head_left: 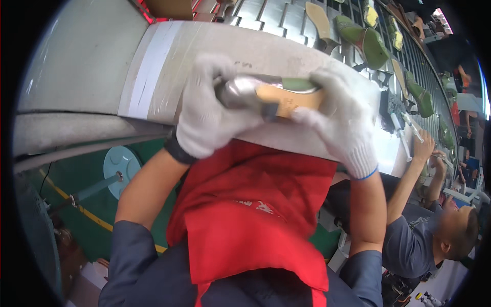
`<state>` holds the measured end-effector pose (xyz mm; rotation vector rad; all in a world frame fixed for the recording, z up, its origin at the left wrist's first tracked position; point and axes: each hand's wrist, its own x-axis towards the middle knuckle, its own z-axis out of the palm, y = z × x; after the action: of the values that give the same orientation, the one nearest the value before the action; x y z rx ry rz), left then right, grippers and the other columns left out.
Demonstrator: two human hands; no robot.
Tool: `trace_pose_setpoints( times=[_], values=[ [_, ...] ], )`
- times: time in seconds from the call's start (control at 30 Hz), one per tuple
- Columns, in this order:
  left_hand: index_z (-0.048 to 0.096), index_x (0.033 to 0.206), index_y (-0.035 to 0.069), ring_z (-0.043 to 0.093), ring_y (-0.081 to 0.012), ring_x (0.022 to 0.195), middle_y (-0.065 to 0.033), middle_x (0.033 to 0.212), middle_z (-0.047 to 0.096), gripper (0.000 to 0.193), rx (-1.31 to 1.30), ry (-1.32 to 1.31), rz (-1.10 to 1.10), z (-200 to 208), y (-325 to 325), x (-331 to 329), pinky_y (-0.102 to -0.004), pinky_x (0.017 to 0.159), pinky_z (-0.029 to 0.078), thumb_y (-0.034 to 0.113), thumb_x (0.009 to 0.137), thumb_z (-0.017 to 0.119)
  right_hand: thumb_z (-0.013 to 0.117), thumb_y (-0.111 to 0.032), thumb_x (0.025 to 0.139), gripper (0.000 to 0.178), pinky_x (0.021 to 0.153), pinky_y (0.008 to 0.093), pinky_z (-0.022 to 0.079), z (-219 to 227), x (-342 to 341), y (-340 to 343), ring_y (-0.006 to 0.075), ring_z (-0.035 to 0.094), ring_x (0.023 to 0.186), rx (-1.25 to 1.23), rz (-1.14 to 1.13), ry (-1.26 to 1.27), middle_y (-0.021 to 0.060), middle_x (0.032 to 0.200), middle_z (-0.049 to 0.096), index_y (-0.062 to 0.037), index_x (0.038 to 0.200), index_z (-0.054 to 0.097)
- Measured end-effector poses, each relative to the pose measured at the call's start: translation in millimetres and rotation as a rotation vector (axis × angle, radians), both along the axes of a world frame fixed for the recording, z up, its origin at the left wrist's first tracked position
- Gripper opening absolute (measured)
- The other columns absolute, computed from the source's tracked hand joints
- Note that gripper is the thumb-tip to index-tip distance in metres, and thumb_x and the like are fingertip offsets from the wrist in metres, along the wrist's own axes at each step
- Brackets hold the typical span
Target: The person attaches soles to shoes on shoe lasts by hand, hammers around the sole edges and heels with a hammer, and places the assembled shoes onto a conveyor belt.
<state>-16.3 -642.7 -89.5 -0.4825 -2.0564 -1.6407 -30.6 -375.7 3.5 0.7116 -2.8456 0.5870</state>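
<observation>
Both my hands wear white knit gloves and hold a shoe between them, just above the worktop. My left hand (202, 115) is closed round the shiny silvery-brown end of the shoe (245, 89). At the other end, where a green part shows, my right hand (348, 112) grips with its fingers on top. The right thumb presses a tan sole-like piece (286, 100) on the side facing me. A dark block (269, 110) shows beside that piece. Motion blur and the gloves hide the finer details of the shoe.
A pale worktop (169, 66) with a white strip lies under my hands. Behind it runs a slatted metal conveyor (271, 15) carrying green shoes (368, 43) and tan soles (318, 20). To the right, a co-worker (414, 230) reaches toward the line. A round pale-blue stool (123, 166) stands at lower left.
</observation>
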Motion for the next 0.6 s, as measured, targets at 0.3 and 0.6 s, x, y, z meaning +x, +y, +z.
trace_pose_setpoints(
  times=[0.3, 0.6],
  values=[
    [0.064, 0.126, 0.002, 0.062, -0.023, 0.128, -0.0169, 0.145, 0.061, 0.055, -0.268, -0.184, -0.13, 5, 17, 47, -0.0369, 0.11, 0.051, 0.013, 0.083, 0.096, 0.096, -0.021, 0.071, 0.071, 0.121, 0.0519, 0.047, -28, -10, 26, 0.0412, 0.056, 0.145, 0.086, 0.223, 0.245, 0.0152, 0.15, 0.065, -0.0166, 0.139, 0.073],
    [0.05, 0.16, -0.003, 0.057, -0.0308, 0.147, -0.0211, 0.159, 0.056, 0.087, -0.479, -0.346, -0.246, 30, 24, 11, -0.0407, 0.125, 0.043, 0.028, 0.088, 0.086, 0.095, -0.014, 0.071, 0.066, 0.123, 0.0518, 0.046, -34, -16, 32, 0.0413, 0.056, 0.148, 0.024, 0.327, 0.22, 0.016, 0.153, 0.065, -0.0138, 0.134, 0.075]
  ],
)
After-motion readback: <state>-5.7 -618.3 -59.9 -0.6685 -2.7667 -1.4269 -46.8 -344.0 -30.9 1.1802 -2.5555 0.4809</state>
